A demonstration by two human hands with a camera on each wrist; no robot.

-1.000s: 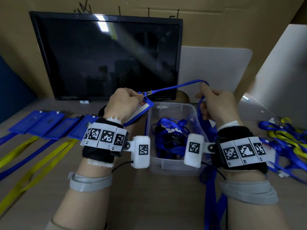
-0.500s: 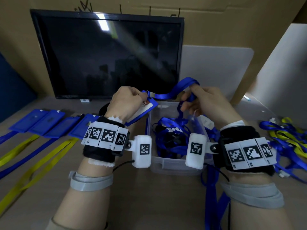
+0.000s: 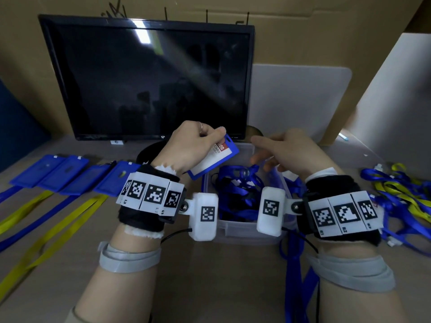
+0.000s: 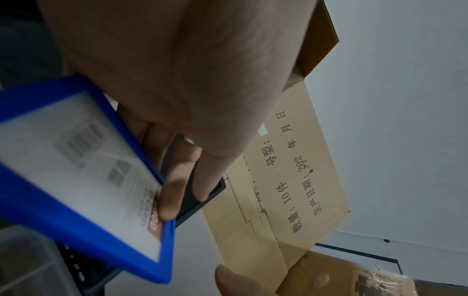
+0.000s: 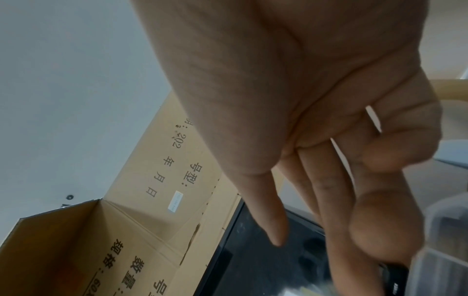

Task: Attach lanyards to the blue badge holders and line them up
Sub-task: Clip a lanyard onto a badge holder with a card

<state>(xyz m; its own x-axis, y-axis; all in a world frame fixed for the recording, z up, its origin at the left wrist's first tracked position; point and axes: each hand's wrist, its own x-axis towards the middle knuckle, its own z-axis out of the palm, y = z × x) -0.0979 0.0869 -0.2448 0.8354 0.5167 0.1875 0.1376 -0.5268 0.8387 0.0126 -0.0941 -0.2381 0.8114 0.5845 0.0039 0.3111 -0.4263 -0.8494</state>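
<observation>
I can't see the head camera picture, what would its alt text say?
A person's left hand holds a blue badge holder above a clear bin of blue lanyards, while the open right hand hovers over the bin. Four blue holders with lanyards are lined up on the left, before a dark monitor.

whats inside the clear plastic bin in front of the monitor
A tangle of blue lanyards with dark clips fills the clear bin. The wrist cameras and the right hand above cover parts of it, so the bottom and any badge holders there stay hidden.
</observation>
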